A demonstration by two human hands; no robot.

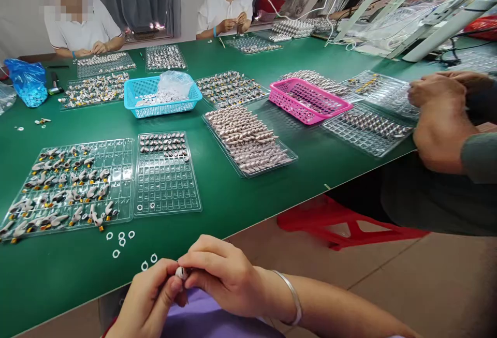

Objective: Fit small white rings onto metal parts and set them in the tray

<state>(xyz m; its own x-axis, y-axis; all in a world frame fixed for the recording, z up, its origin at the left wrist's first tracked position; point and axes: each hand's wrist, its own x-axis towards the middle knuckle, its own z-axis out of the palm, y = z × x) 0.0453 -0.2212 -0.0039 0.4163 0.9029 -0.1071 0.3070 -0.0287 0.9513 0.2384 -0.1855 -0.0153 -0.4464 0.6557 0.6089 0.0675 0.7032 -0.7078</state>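
Close to the table's front edge, a small white earbud piece with a dark slot sits between my fingertips. My left hand pinches it between thumb and forefinger. From the other side my right hand closes on the same piece with thumb and fingers; its far side is hidden by them. Several white rings lie loose on the green table just beyond my hands. Behind the rings is a clear tray of white stemmed earbud parts with yellow-orange ends. Beside it, another clear tray carries rows of dark-and-white pieces and two rings.
A blue basket with white parts and a plastic bag stands mid-table. A stacked tray and a pink basket are to its right. A co-worker's hands are at the right; two people sit opposite. A red stool stands below.
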